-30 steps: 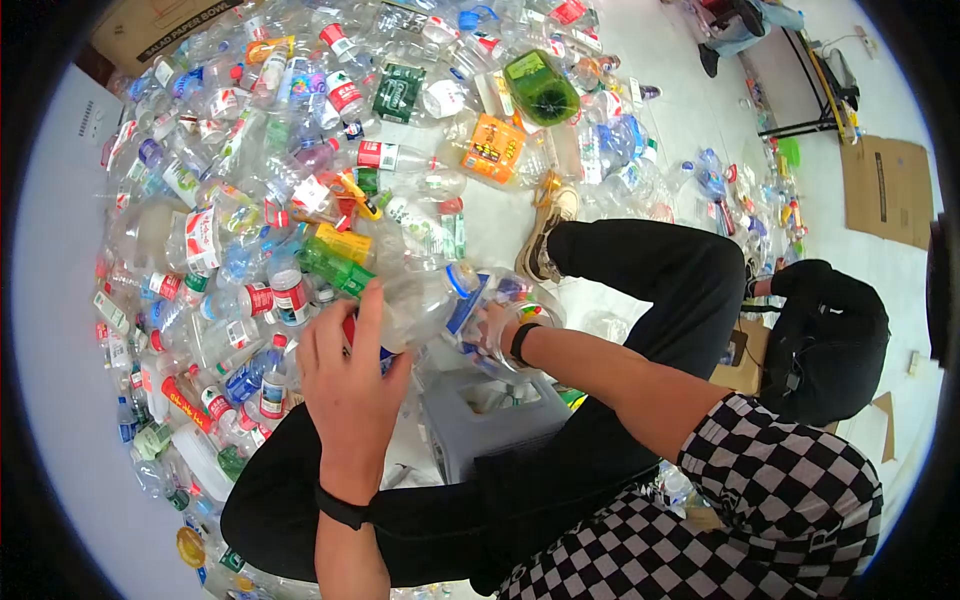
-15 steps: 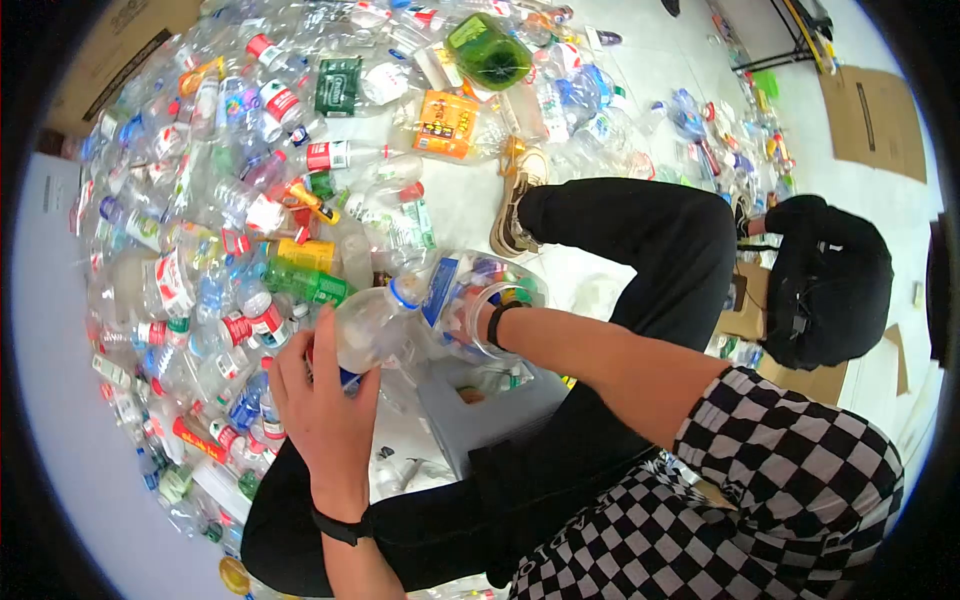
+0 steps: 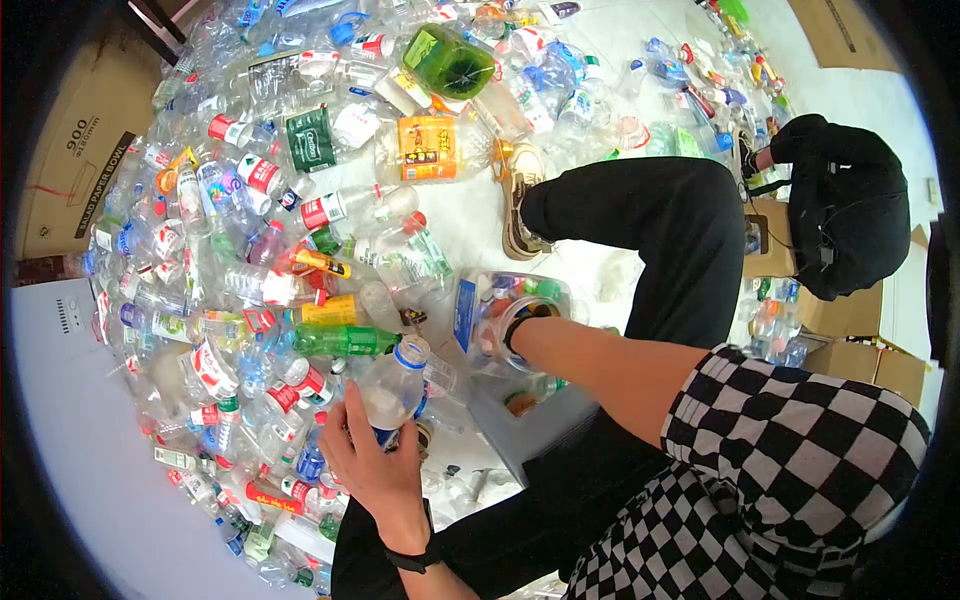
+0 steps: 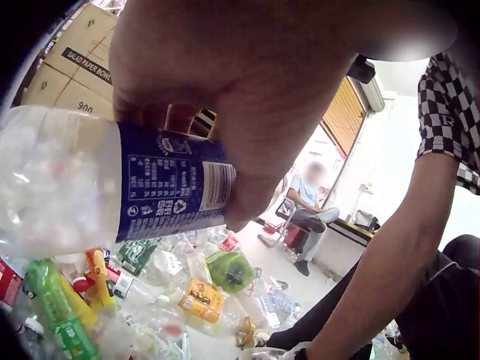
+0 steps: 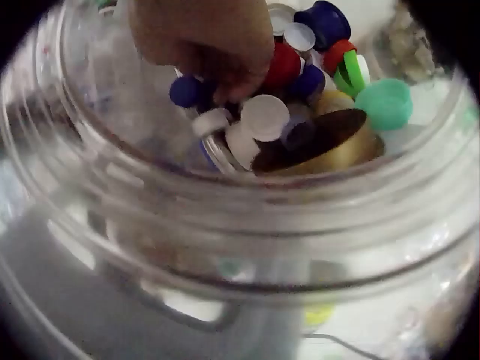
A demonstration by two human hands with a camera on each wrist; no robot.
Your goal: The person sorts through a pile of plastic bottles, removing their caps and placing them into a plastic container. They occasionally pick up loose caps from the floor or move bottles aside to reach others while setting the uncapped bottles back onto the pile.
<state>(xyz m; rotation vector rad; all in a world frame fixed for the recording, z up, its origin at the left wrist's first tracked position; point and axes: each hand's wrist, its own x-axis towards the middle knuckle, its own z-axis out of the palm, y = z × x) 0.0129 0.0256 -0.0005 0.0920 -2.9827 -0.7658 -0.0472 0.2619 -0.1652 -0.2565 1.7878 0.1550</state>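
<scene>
My left hand (image 3: 375, 465) grips a clear plastic bottle (image 3: 388, 388) round its blue label (image 4: 176, 180). The bottle's neck, with a blue ring, points up and away in the head view. My right hand (image 5: 206, 37) reaches through the wide mouth of a clear plastic jar (image 3: 555, 290), past the wrist band. Bottle caps in several colours fill the jar's bottom. In the right wrist view the fingers bend down among them, beside a blue cap (image 5: 186, 91) and a white cap (image 5: 265, 118). I cannot tell whether the fingertips hold a cap.
A large heap of empty bottles spreads at the left, with a green bottle (image 3: 345, 340) close to the left hand. A grey plastic crate (image 3: 520, 430) stands under the jar between my legs. Cardboard boxes (image 3: 75, 170) and a black backpack (image 3: 845, 205) lie farther off.
The left hand has drawn the bottle back from the jar, and its neck now points more upward. The right hand stays inside the jar. The head view has shifted.
</scene>
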